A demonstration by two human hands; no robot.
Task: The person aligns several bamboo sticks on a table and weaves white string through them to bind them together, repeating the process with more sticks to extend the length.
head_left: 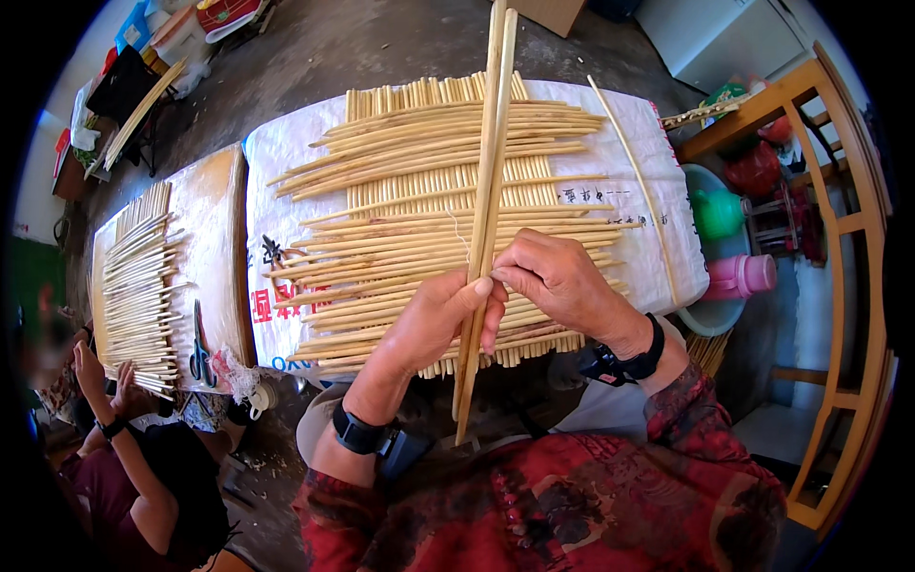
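My left hand [448, 315] grips two long pale wooden sticks [490, 162], held upright in the picture across rows of similar sticks laid on a white sheet. My right hand [543, 281] is closed in a pinch against the two sticks, just beside my left thumb; what lies between its fingertips is too small to make out. A thin white string [460, 234] runs down toward both hands. Beneath, long loose sticks [372, 238] lie crosswise over a bed of shorter ones [400, 95]. A single long stick [633, 167] lies apart on the right of the sheet.
A second table [217, 229] at left holds bundled sticks [133, 286] and scissors [198, 353]; a co-worker's hands [100, 381] are beside it. At right are a basin [717, 311] with a pink container [742, 275] and a wooden rack [848, 225]. A light box [703, 43] stands behind.
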